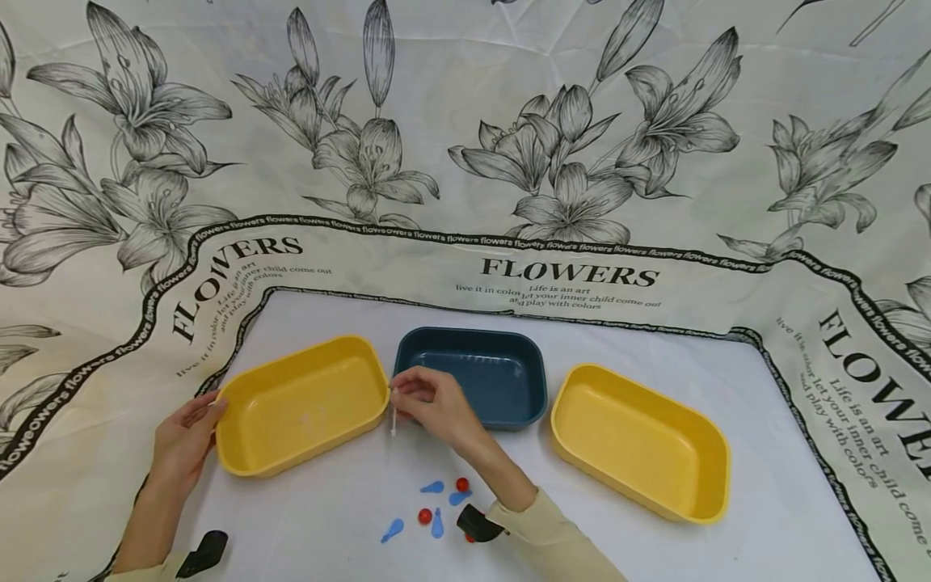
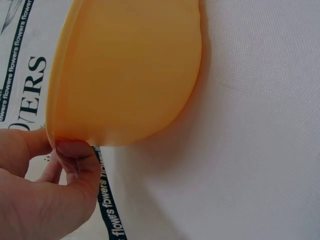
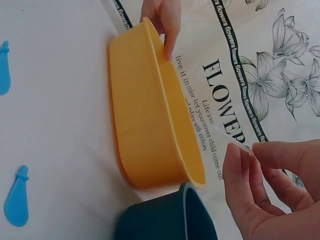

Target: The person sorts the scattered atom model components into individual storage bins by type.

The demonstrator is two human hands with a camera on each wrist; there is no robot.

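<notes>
My left hand (image 1: 182, 443) pinches the left end of the rim of a yellow tray (image 1: 301, 404); in the left wrist view its thumb and fingers lie on either side of that rim. Between thumb and fingertips, my right hand (image 1: 436, 400) holds a short, thin white stick (image 1: 393, 419) with a small knob at its lower end. This hand is at the tray's right end and overlaps the front left part of a dark blue tray (image 1: 502, 380) in the head view. Seen from the right wrist, the stick (image 3: 237, 142) looks pale and partly hidden by fingers.
Near the front of the white tabletop lie several small blue bottle-shaped pieces (image 1: 393, 530) and red balls (image 1: 425, 516), some partly behind the right wrist. A second yellow tray (image 1: 640, 436) stands to the right. Flower-printed cloth (image 1: 570, 218) rises behind the table.
</notes>
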